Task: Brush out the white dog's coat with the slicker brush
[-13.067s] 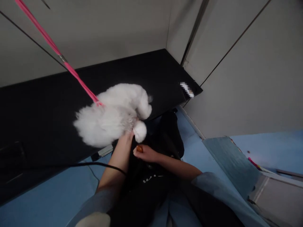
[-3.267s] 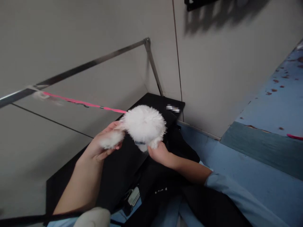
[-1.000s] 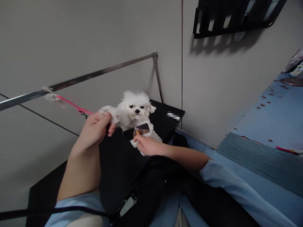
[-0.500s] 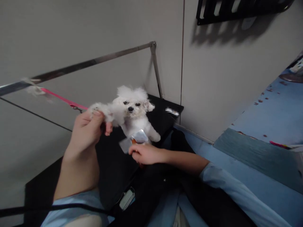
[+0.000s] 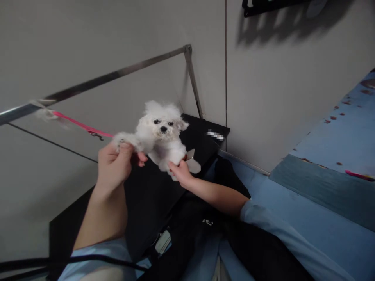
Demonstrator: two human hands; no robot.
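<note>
A white fluffy dog [image 5: 163,119] sits upright on a black grooming table [image 5: 146,207], facing me. My left hand [image 5: 115,164] is closed around its raised front paw [image 5: 126,140], thumb on top, and holds that leg out to the left. In my right hand [image 5: 182,173] is a slicker brush [image 5: 190,154] with an orange-brown handle and a flat silvery head. That hand is against the dog's lower chest and other front leg, its fingers wrapped on the handle. Part of the brush is hidden behind my fingers.
A metal grooming arm [image 5: 117,75] spans above the table, with a pink leash [image 5: 79,125] and clip tied to it. A grey wall [image 5: 263,97] stands behind. A black cable [image 5: 96,257] crosses my left forearm. The blue floor [image 5: 243,171] has a grey-green mat [image 5: 319,191].
My right hand has moved right and slightly up with the brush, from in front of the dog to its chest and leg. My left hand still holds the paw. The view has shifted slightly.
</note>
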